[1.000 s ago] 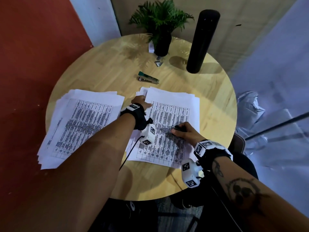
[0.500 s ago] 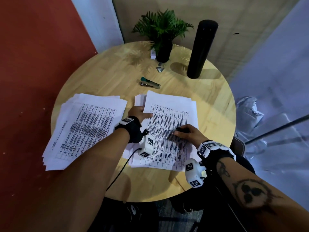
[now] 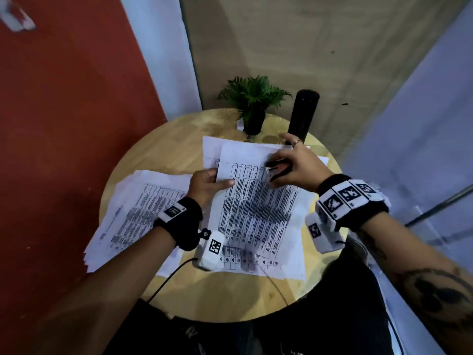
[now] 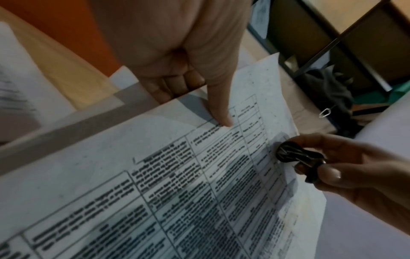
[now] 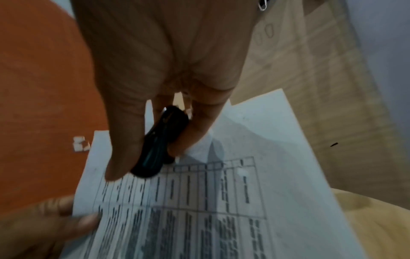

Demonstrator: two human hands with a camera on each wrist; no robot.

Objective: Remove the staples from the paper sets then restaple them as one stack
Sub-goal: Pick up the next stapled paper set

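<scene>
At table centre: your left hand (image 3: 204,184) pinches paper set (image 3: 258,206), fingers hidden beneath; 3 o'clock, right hand (image 3: 294,167) grips staple remover (image 4: 297,155), staple not discernible; print blurred.

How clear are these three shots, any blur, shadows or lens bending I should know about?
Head view: dim, wide-angle bend curves the wall edges; table text on the paper set smeared. Left wrist view: sharpest; staple remover casts a soft shadow; far-left papers blurred. Right wrist view: motion-blurred; right hand shades the sheet.
</scene>
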